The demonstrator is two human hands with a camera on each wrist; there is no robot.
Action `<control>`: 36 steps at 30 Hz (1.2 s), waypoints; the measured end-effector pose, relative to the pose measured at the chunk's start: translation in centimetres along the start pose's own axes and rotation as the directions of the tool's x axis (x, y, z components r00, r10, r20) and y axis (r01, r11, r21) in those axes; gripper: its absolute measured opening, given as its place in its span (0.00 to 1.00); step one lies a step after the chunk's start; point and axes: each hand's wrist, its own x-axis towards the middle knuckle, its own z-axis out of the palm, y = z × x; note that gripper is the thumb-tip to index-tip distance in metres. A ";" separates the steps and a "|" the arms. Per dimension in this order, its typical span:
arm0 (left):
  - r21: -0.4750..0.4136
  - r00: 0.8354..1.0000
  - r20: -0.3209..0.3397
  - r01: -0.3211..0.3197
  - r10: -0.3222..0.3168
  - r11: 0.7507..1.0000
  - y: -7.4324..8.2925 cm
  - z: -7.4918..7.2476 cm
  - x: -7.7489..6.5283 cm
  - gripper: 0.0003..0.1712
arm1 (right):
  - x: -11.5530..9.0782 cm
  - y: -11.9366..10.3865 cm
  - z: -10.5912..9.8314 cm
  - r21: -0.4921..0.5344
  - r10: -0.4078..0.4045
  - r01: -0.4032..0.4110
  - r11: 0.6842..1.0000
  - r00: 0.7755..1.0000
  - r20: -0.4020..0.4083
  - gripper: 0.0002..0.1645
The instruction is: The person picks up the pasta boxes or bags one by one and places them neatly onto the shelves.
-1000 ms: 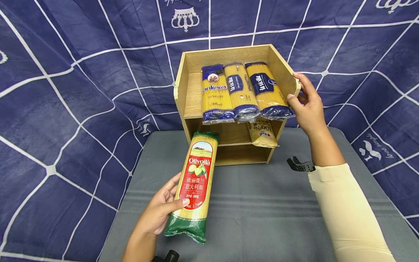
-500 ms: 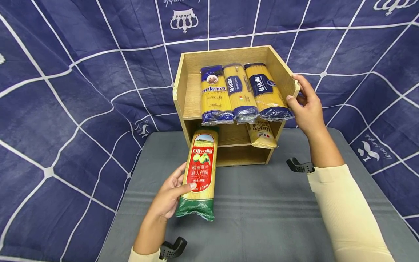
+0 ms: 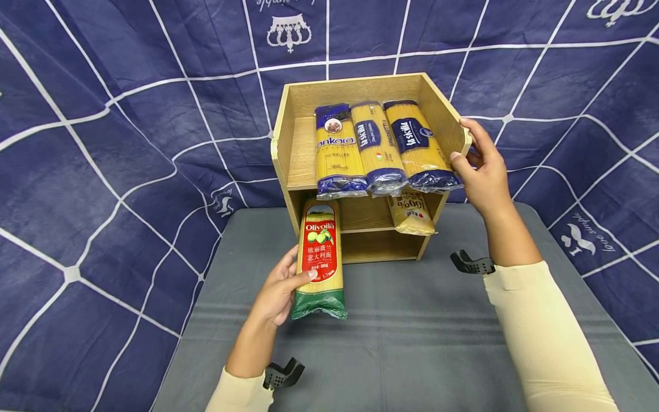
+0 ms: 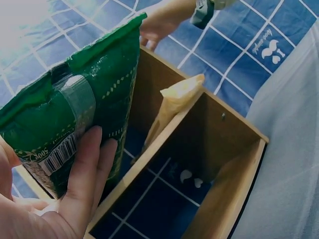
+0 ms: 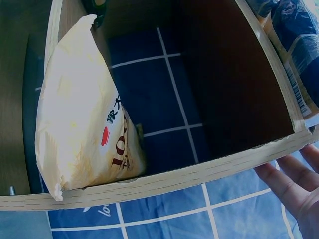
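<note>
My left hand (image 3: 283, 289) grips the lower part of an Olivoilà spaghetti pack (image 3: 320, 252), thumb on its red label and fingers underneath. The pack's far end is inside the left side of the middle compartment of a wooden shelf (image 3: 290, 129); its green bottom end sticks out in front. In the left wrist view the fingers (image 4: 85, 162) lie against the green wrapper (image 4: 109, 74) near a barcode. My right hand (image 3: 484, 169) holds the front edge of the shelf's right side panel, thumb inside and fingers outside.
On the top level lie an Ankara spaghetti pack (image 3: 340, 151) and two La Sicilia packs, one in the middle (image 3: 378, 146) and one at right (image 3: 419, 143). A cream pack (image 3: 412, 212) juts from the middle compartment's right side. The shelf stands on a grey-covered table (image 3: 401, 320) before a blue curtain (image 3: 206, 114).
My left hand has moved forward and slightly right, sliding the Olivoilà pack's far end into the middle compartment and straightening it. The right hand keeps its hold on the side panel.
</note>
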 end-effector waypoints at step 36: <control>-0.056 0.984 -0.148 0.093 -0.101 0.994 -1.4 -0.3 2.9 0.31 | -0.1 0.0 0.1 0.027 -0.009 0.009 1.000 1.000 -0.005 0.34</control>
